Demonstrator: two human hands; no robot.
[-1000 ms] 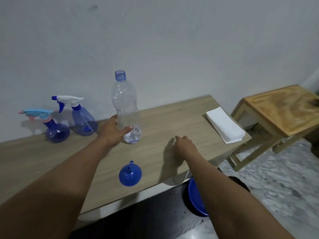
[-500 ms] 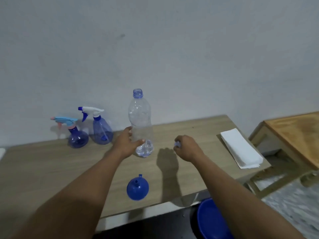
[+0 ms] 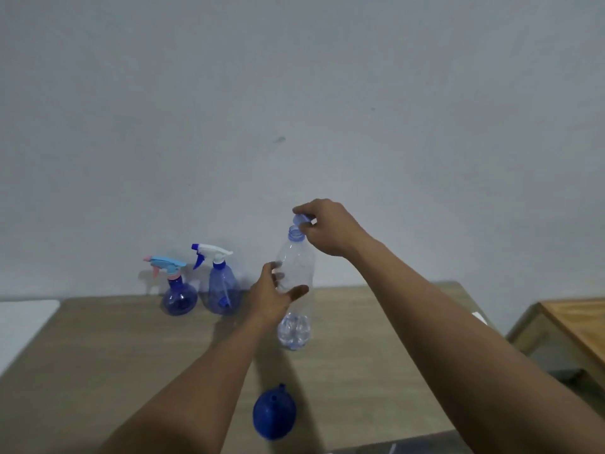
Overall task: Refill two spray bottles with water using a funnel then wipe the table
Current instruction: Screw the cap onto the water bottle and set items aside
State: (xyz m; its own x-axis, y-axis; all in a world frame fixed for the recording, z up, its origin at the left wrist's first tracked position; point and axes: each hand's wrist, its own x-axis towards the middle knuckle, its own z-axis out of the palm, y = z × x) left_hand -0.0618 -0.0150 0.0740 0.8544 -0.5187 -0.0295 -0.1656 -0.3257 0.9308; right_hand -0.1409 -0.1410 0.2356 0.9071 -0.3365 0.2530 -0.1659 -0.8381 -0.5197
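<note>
A tall clear water bottle (image 3: 296,270) stands upright on the wooden table (image 3: 98,348), nearly empty with a little water at the bottom. My left hand (image 3: 273,298) grips its middle. My right hand (image 3: 322,229) pinches the blue cap (image 3: 302,219) just above the bottle's open mouth, tilted and apart from the neck. Two blue spray bottles stand at the back by the wall: one with a light-blue and pink trigger (image 3: 178,286), one with a white and blue trigger (image 3: 222,286). A blue funnel (image 3: 274,412) lies mouth-down near the front edge.
A grey wall rises right behind the table. A second wooden table (image 3: 576,326) stands lower to the right, with a gap between. A white surface (image 3: 23,317) shows at the far left. A corner of white tissue (image 3: 478,317) peeks out beside my right forearm.
My right hand lifted the cap from the tabletop to the bottle's mouth. My left hand slid up from the bottle's base to its middle. The view tilted up and left.
</note>
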